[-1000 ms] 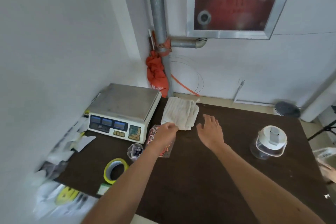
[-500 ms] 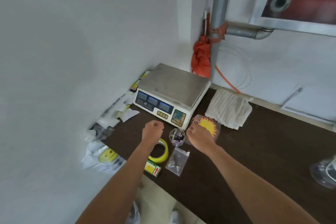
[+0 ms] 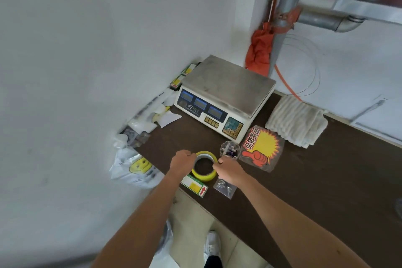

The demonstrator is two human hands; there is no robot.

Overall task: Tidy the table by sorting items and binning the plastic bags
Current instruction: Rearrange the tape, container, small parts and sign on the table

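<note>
A yellow tape roll (image 3: 204, 175) lies flat near the front left edge of the dark table (image 3: 315, 180). My left hand (image 3: 181, 162) grips its left rim with curled fingers. My right hand (image 3: 228, 169) pinches its right rim. A small clear bag of screws (image 3: 225, 188) lies just under my right wrist. A clear round container (image 3: 230, 149) stands behind the roll. A plastic sleeve with a red and yellow starburst sign (image 3: 261, 148) lies to its right. White plastic bags, one with a yellow smiley (image 3: 134, 167), hang off the table's left end.
A weighing scale (image 3: 226, 91) stands at the back left corner. A folded white cloth (image 3: 297, 121) lies to its right. A green and yellow label strip (image 3: 193, 185) sits at the front edge. Loose bags and papers (image 3: 150, 115) crowd the wall side. A grey pipe (image 3: 282, 19) runs up the wall.
The view has swung left and closer. Both hands have moved onto the yellow tape roll; before, the left hovered above it as a fist and the right was beside the round container.
</note>
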